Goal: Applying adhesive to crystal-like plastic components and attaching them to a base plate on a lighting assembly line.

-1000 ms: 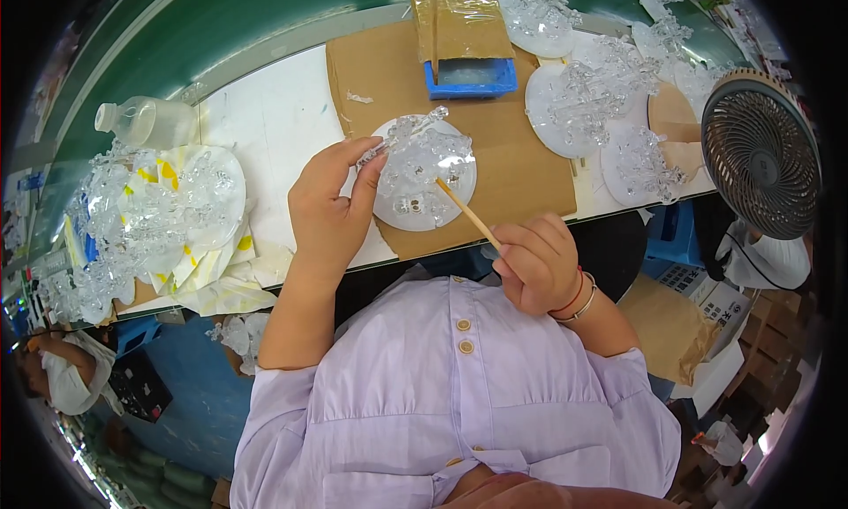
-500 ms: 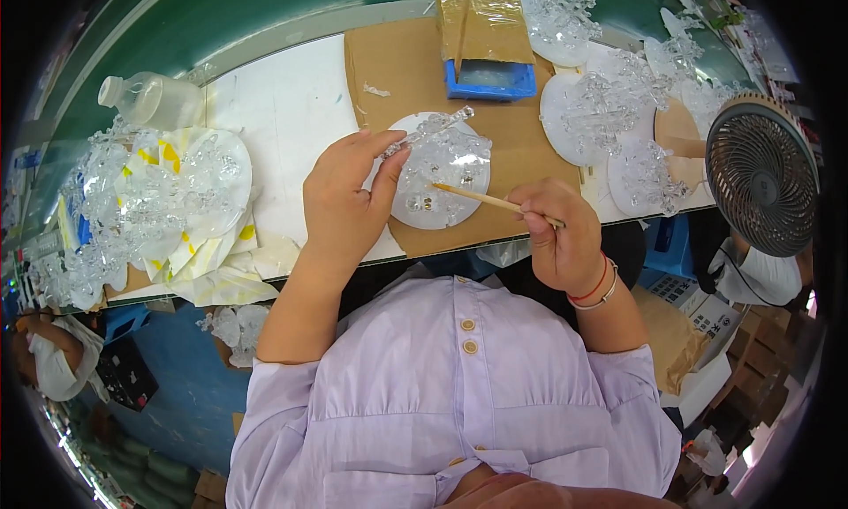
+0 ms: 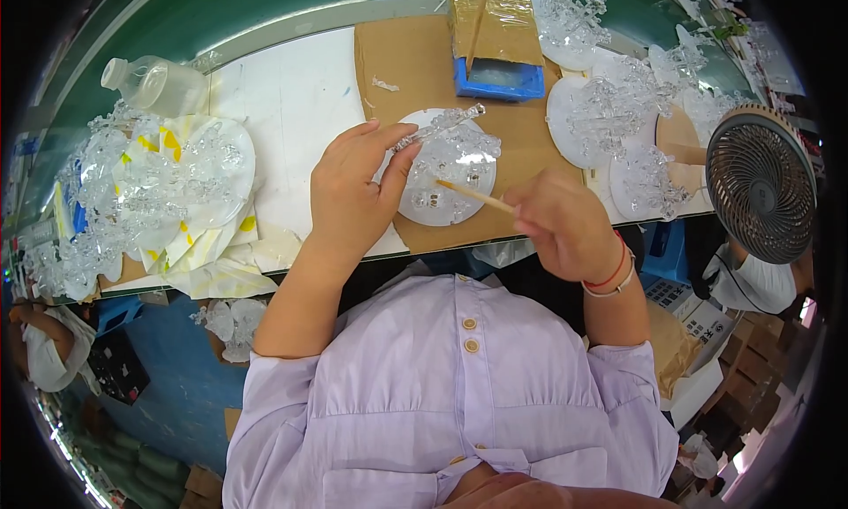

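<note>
Between the thumb and fingers of my left hand is a clear plastic piece, slanting over a white disc. That round white disc lies on a cardboard sheet and bears more clear plastic parts. My right hand, slightly blurred, grips a thin wooden stick. The stick's darker tip points left and is at the parts on the disc; whether it touches them I cannot tell. Beyond the disc stands a blue tray with whitish contents, partly covered by a tape-wrapped board. Another stick leans there.
Clear plastic assemblies on white discs stand at the right, near a black fan. At the left, a pile of clear parts lies over yellow-stained paper, with a plastic bottle behind. The cardboard sheet covers the table's middle.
My right hand has turned and shifted a little, now covering the stick's rear end. The clear piece in my left hand has moved slightly. The whole view has shifted a bit.
</note>
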{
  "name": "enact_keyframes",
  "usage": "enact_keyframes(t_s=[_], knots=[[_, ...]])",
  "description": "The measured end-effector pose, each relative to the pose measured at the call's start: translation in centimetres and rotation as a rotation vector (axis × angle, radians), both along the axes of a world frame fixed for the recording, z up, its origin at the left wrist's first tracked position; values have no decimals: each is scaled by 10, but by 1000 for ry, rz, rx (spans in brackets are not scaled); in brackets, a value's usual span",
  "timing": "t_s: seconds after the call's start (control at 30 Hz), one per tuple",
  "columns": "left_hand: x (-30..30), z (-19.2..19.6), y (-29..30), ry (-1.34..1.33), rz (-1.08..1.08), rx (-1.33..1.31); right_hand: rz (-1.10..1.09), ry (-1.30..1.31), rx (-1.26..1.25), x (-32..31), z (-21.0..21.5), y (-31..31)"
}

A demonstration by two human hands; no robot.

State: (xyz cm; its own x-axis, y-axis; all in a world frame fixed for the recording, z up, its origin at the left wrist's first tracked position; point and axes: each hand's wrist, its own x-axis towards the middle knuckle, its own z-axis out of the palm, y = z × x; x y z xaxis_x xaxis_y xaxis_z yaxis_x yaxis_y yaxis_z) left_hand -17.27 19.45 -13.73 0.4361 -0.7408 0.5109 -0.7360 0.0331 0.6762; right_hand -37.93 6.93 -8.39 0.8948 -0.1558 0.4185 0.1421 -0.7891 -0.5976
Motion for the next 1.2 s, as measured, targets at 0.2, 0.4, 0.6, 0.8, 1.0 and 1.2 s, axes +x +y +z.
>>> enact_keyframes(t_s=[0.2, 0.4, 0.6, 0.8, 1.0, 1.2], knots=[[-1, 0, 0, 13, 4, -9, 130, 24, -140, 9, 8, 9], [-1, 0, -1, -6, 2, -8, 132, -19, -252, 25, 8, 18], [0, -2, 0, -2, 0, -15, 75, -49, -289, 39, 6, 22], [4, -15, -2, 106, -51, -101, -88, -104, -157, 50, -5, 17], [5, -21, -5, 80, -76, -166, -233, -153, -136, 55, -13, 19], [6, -24, -6, 55, -69, -180, -246, -199, -210, 64, -10, 21]])
